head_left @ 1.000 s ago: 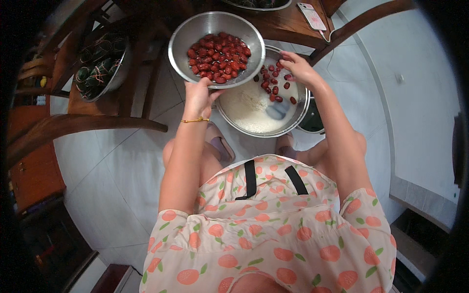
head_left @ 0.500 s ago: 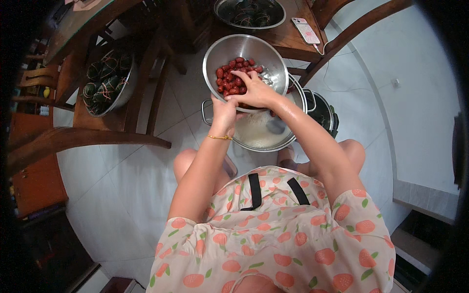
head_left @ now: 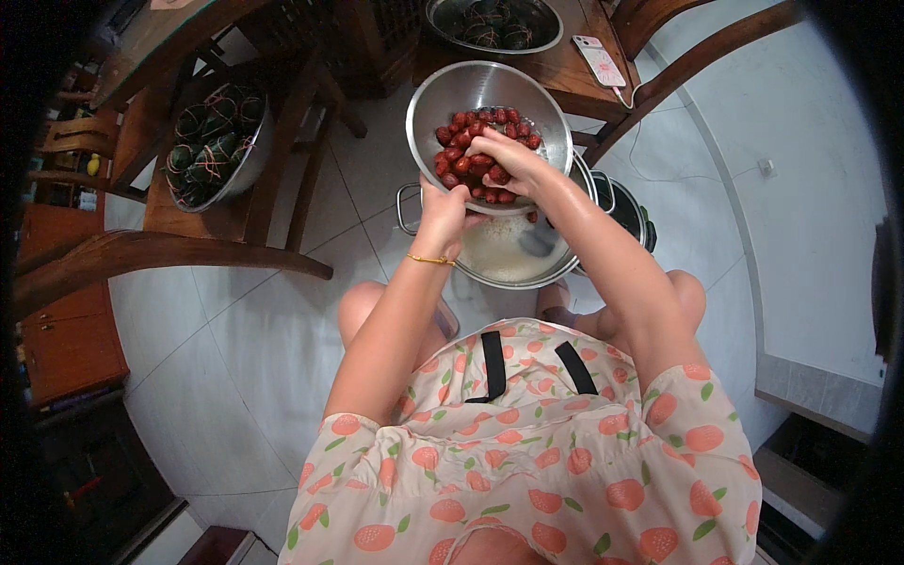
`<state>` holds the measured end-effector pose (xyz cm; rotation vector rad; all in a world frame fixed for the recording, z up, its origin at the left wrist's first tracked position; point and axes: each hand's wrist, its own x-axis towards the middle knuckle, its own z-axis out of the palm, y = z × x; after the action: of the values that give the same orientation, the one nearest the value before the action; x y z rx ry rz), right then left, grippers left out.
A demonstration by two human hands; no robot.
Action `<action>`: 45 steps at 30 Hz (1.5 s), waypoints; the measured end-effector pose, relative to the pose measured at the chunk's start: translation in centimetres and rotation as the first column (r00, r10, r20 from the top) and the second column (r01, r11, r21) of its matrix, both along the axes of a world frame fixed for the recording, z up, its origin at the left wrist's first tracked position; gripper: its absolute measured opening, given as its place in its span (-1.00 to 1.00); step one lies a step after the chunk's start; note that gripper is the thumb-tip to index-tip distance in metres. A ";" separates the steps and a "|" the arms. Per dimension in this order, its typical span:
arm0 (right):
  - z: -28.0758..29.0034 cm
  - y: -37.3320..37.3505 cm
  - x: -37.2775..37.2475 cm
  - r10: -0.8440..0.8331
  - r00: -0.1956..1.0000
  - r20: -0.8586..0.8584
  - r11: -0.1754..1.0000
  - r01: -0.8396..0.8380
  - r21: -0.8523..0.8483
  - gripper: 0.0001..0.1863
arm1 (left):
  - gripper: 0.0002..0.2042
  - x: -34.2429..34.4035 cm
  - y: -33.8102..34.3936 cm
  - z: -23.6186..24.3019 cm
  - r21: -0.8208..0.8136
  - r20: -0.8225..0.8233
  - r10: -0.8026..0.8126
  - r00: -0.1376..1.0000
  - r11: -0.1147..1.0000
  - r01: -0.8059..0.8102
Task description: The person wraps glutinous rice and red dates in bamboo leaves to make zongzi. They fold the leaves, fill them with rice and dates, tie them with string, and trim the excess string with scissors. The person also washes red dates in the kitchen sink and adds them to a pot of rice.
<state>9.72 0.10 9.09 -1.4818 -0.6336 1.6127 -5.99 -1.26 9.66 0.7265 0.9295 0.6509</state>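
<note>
My left hand (head_left: 444, 215) grips the near rim of a steel bowl (head_left: 450, 92), thumb over the edge. The bowl is tilted and holds many wet red dates (head_left: 461, 151). Among them, my right hand (head_left: 516, 162) curls its fingers around some dates; the fingertips are partly hidden by the fruit. Directly beneath the bowl stands a large two-handled steel pot (head_left: 508, 284) with cloudy, pale liquid (head_left: 499, 250) in it. A single date (head_left: 532, 217) shows just below the bowl's rim, by the pot's contents.
On a wooden chair at left sits a bowl of leaf-wrapped, string-tied bundles (head_left: 212, 151). Another basin (head_left: 551, 42) of such bundles and a plugged-in phone (head_left: 600, 61) rest on a wooden seat ahead. A dark container (head_left: 636, 212) stands behind the pot's right side. A white cable trails rightward.
My right hand has pushed deeper into the dates and its spread fingers have curled around some. The bowl has shifted slightly to the right in view, with my left hand still on its rim.
</note>
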 end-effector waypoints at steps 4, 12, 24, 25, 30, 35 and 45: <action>2.9 -1.4 1.7 -0.001 0.997 -0.073 0.997 0.007 0.079 -0.77 | -0.27 -0.3 0.3 -0.1 -0.023 -0.017 0.074 0.997 0.997 -0.074; 2.1 -5.7 7.7 -0.106 0.991 -0.080 0.987 0.115 0.116 -0.67 | -0.33 -1.3 1.1 -1.0 -0.010 0.024 0.225 0.974 0.974 -0.225; -1.4 -4.9 9.1 -0.028 0.404 0.914 0.964 -0.231 0.132 -0.52 | -0.35 -2.1 1.7 -2.0 0.019 0.011 0.203 0.979 0.979 -0.203; -0.2 -4.7 9.0 -0.039 0.550 0.834 0.960 -0.211 0.185 -0.62 | -0.35 -2.0 1.6 -1.8 0.026 -0.001 0.184 0.983 0.983 -0.183; 1.7 -1.8 4.7 -0.160 0.435 0.886 0.827 -0.432 0.361 -0.59 | -0.33 -1.1 0.9 -1.0 0.092 -0.063 0.093 0.994 0.992 -0.086; -0.9 0.3 0.9 0.008 0.282 0.959 0.905 -0.411 0.113 -0.06 | -0.32 -0.1 -0.3 -0.5 0.109 -0.031 0.117 0.993 0.988 -0.113; -4.5 0.2 -2.0 0.012 0.495 0.869 0.860 -0.448 0.243 -0.52 | -0.41 0.1 -1.1 0.4 0.081 -0.052 0.061 0.997 0.995 -0.056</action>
<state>7.69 0.27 4.57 -1.8159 -1.7211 0.6786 -5.91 -2.34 10.08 0.7931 0.9827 0.7258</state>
